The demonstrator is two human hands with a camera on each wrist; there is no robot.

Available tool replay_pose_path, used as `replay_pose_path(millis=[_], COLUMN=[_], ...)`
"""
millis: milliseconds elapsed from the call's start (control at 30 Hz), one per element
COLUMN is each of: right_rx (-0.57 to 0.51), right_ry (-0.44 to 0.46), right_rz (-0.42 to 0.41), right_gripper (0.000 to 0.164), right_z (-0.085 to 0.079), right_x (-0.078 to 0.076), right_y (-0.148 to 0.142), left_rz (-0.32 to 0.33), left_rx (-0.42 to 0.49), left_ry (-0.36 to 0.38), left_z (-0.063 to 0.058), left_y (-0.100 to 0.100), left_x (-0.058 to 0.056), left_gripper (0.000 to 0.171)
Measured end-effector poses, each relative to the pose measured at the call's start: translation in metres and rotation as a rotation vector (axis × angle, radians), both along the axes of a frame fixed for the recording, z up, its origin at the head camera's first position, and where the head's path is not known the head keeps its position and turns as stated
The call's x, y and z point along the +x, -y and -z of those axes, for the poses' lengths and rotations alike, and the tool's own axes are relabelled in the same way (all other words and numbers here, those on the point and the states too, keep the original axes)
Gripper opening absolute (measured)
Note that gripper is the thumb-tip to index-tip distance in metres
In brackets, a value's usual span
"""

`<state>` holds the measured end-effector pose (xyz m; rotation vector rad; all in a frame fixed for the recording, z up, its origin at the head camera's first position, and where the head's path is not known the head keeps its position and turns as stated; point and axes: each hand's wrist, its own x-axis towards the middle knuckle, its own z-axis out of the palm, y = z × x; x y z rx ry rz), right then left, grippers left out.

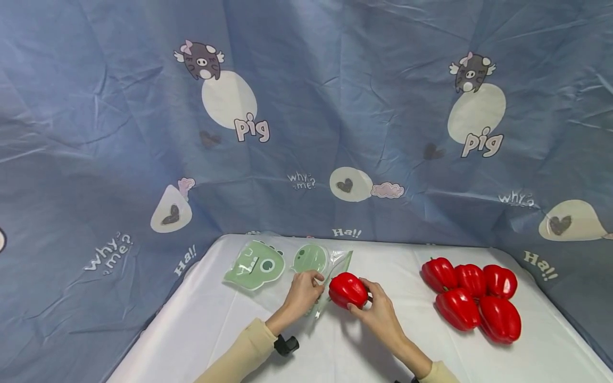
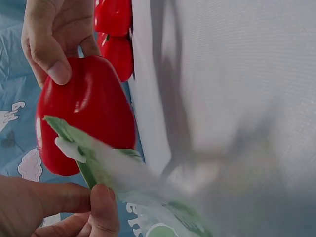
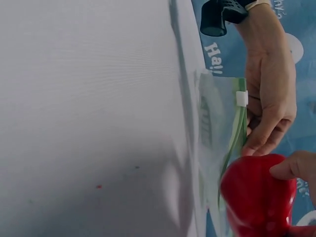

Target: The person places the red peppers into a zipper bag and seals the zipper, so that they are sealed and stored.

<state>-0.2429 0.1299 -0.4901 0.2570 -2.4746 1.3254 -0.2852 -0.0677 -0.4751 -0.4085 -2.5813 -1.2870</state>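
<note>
My right hand (image 1: 380, 314) grips a red bell pepper (image 1: 347, 290) between thumb and fingers, right at the mouth of a clear zip bag (image 3: 217, 133). With thumb and index finger, my left hand (image 1: 303, 295) pinches the green-edged rim of that bag. A white slider (image 3: 242, 98) sits on the rim, and the bag's mouth is parted. In the left wrist view, the bag's green edge overlaps the lower part of the pepper. Green cartoon prints, one a toothy dinosaur head (image 1: 258, 265), show on the bag, which lies toward the back left of the table.
Several more red bell peppers (image 1: 471, 300) lie in a cluster at the table's right side. A white cloth (image 1: 397, 266) covers the table. Behind it hangs a blue curtain (image 1: 297, 106) with pig prints. A black wrist device (image 1: 286, 346) is on my left wrist.
</note>
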Motion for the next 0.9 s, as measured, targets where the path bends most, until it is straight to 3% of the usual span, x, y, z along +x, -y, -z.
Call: replay_pose_path(millis=[367, 700, 900], right_rx=[0.057, 0.106, 0.104], right_ry=[0.026, 0.031, 0.015], right_rz=[-0.014, -0.014, -0.023], right_gripper=[0.063, 0.063, 0.063], right_z=[0.013, 0.017, 0.019], right_x=[-0.001, -0.003, -0.006], right_y=[0.0, 0.0, -0.001], left_rz=[-0.029, -0.014, -0.011], left_rx=[-0.022, 0.065, 0.038], left_ry=[-0.021, 0.028, -0.017], left_z=[0.004, -0.003, -0.006], left_y=[-0.001, -0.003, -0.005], left_x=[0.001, 0.004, 0.007], left_gripper=[0.011, 0.007, 0.009])
